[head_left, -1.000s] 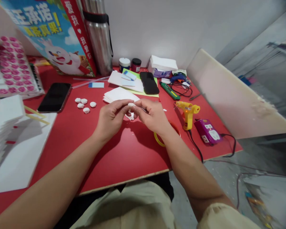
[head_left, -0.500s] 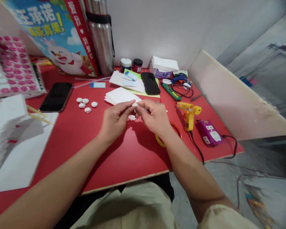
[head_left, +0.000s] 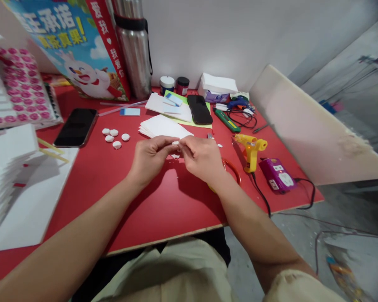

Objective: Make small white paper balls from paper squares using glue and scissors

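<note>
Five discs (head_left: 109, 138) and stacked sheets (head_left: 164, 126) lie near left hand (head_left: 149, 160) and right hand (head_left: 203, 158), both pinching a white piece (head_left: 175, 143).

Worn on the head, facing forward and down over the beige shirt (head_left: 166, 274) onto the close red tabletop (head_left: 173, 205), reaching the pale wall (head_left: 214, 37) beyond.
</note>
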